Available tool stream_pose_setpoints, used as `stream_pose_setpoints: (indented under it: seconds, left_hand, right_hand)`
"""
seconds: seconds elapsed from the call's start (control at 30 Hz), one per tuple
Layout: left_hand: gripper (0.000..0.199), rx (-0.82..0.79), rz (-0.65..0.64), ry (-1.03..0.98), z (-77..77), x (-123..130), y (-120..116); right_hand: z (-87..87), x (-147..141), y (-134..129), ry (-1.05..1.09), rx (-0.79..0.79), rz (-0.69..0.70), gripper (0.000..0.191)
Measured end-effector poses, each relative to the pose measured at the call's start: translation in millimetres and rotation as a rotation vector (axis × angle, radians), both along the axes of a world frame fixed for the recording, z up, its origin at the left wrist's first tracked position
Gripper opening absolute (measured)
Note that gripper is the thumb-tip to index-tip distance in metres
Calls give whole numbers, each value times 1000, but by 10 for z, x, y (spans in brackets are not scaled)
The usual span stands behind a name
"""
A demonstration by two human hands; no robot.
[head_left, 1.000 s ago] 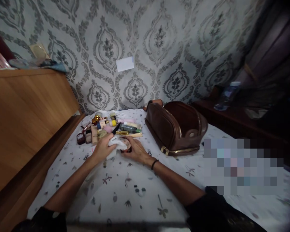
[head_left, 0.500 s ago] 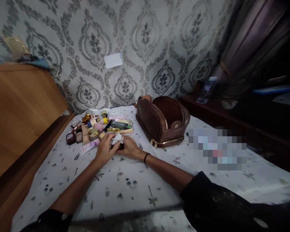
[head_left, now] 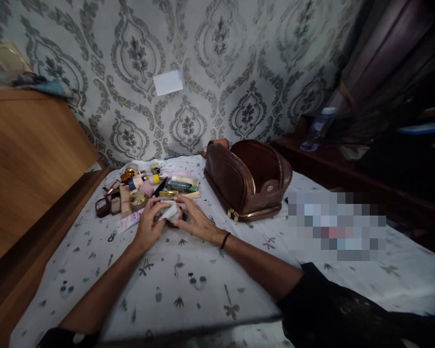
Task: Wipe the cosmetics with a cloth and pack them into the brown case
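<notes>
My left hand (head_left: 147, 228) pinches a crumpled white tissue (head_left: 170, 211) against a small dark reddish-brown container (head_left: 176, 223). Curled round the far and right side of that container is my right hand (head_left: 200, 224), with a dark band on its wrist. Fingers and tissue hide most of the container, so its kind cannot be told. Just beyond my hands lie several cosmetics: a white-and-pink tube (head_left: 129, 221), a round jar with a gold rim (head_left: 137, 198), a dark green bottle (head_left: 181, 186) and a beige tube (head_left: 125, 200).
A brown toiletry bag (head_left: 235, 191) stands unzipped at the right of the cosmetics, on a white printed sheet (head_left: 181, 285). Right of it is a pixelated patch (head_left: 337, 227). A wooden panel (head_left: 32, 159) borders the left; a clear bottle (head_left: 317, 130) stands on a dark ledge.
The tissue has shifted over the top of the container and covers more of it. My right hand's fingers have spread wider around it. The view has moved slightly.
</notes>
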State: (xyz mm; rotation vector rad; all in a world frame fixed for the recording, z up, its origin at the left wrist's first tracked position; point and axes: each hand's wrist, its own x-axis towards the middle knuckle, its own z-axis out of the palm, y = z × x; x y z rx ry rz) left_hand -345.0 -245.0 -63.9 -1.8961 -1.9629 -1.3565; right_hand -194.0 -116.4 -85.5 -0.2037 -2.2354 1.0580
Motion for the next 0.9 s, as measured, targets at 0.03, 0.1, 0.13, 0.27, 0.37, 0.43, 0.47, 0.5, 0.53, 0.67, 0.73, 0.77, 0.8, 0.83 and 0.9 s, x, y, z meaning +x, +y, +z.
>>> stream_pose_setpoints:
  seconds: [0.03, 0.1, 0.13, 0.27, 0.37, 0.43, 0.47, 0.5, 0.53, 0.67, 0.73, 0.77, 0.8, 0.83, 0.9]
  left_hand:
    - [36, -3, -16, 9, 10, -23, -23]
    - [42, -24, -55, 33, 40, -43, -66]
    - [44, -36, -79, 41, 58, -41, -84]
    - [40, -61, -165, -13, 125, 23, -128]
    - [34, -28, -153, -122, 157, 101, -132]
    - [32, 4, -122, -196, 173, 155, -129]
    - [32, 12, -111, -230, 181, 181, -128]
    - [32, 15, -106, -261, 189, 203, -128]
    - [32, 15, -107, -287, 197, 221, -129]
    - [27, 10, -107, -312, 224, 245, -143]
    - [26, 14, -94, -281, 241, 240, -154]
    - [25, 20, -90, -255, 252, 237, -159]
    - [24, 26, -87, -222, 264, 233, -164]
    - [22, 30, -84, -188, 279, 229, -168]
    - [19, 23, -78, -124, 310, 210, -172]
  right_hand:
    - [18, 23, 2, 36, -14, 13, 63]
    - [47, 51, 8, 94, -48, 5, 45]
    - [57, 54, 10, 114, -64, -12, 38]
    - [67, 26, 5, 172, -64, -83, 22]
    - [68, 16, -42, 184, -7, -81, 15]
    - [73, 24, -102, 200, 57, -68, 11]
    - [79, 31, -138, 210, 91, -51, 11]
    - [86, 39, -177, 217, 122, -23, 11]
    - [94, 47, -217, 217, 145, 10, 11]
    - [135, 63, -337, 193, 83, 81, 16]
    - [149, 58, -352, 177, -40, 68, 22]
    - [152, 54, -349, 164, -111, 63, 24]
    - [153, 48, -340, 151, -183, 66, 25]
    - [153, 43, -328, 142, -254, 75, 26]
    - [153, 36, -297, 148, -380, 101, 28]
